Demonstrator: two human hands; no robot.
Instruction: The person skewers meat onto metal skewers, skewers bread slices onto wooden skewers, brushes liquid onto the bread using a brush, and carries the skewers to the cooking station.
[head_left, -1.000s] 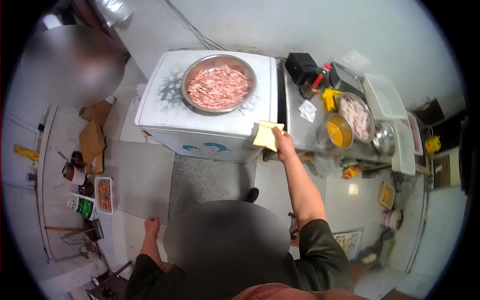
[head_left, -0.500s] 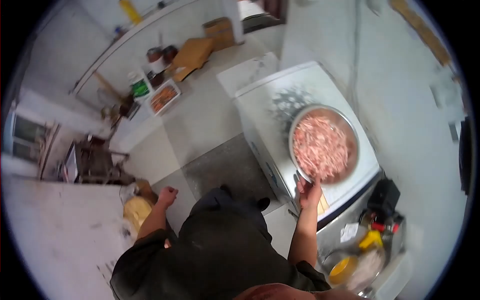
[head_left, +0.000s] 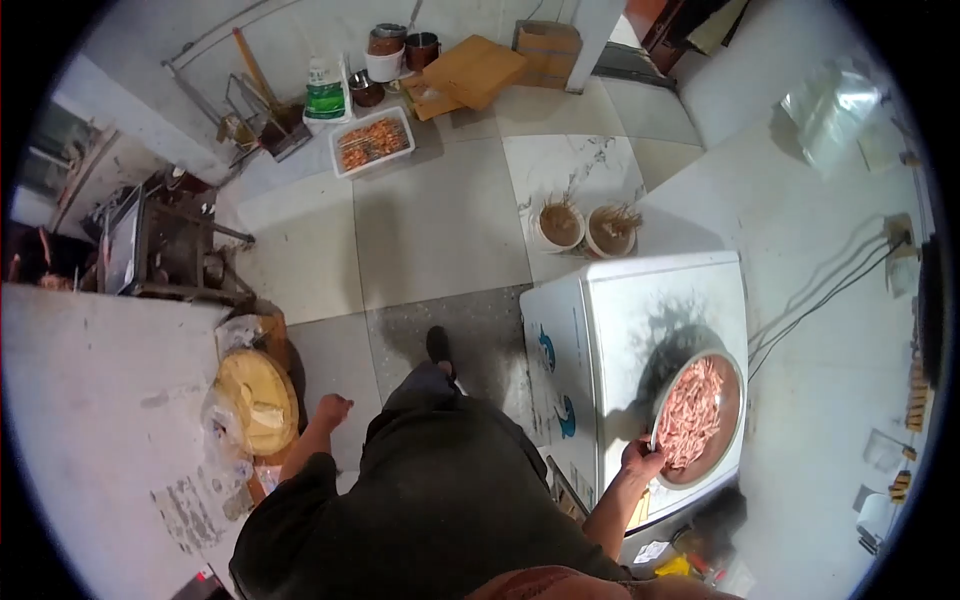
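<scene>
My right hand (head_left: 643,458) grips the near-left rim of a wide metal bowl (head_left: 731,395), thumb over the edge. Thin pink strips of what looks like raw meat (head_left: 690,415) fill much of it. The bowl looks tilted over the white top of a chest freezer (head_left: 625,330), and a dark shadow falls beside it. My left hand (head_left: 333,410) hangs at my side with the fingers curled in, and no object shows in it. Nearest to it is a round yellowish board or lid (head_left: 262,400) with plastic around it.
Two white buckets, one (head_left: 558,228) beside the other (head_left: 611,232), hold brownish stalks on the floor behind the freezer. By the far wall are a tray of orange-red pieces (head_left: 372,143), a green-and-white bag (head_left: 326,98), pots and cardboard (head_left: 475,72). A metal-framed stand (head_left: 180,245) is at left.
The view has swung, bringing the two buckets into sight. My right hand has closed on the bowl's rim, and the bowl now appears more tilted. My left hand stays low and curled.
</scene>
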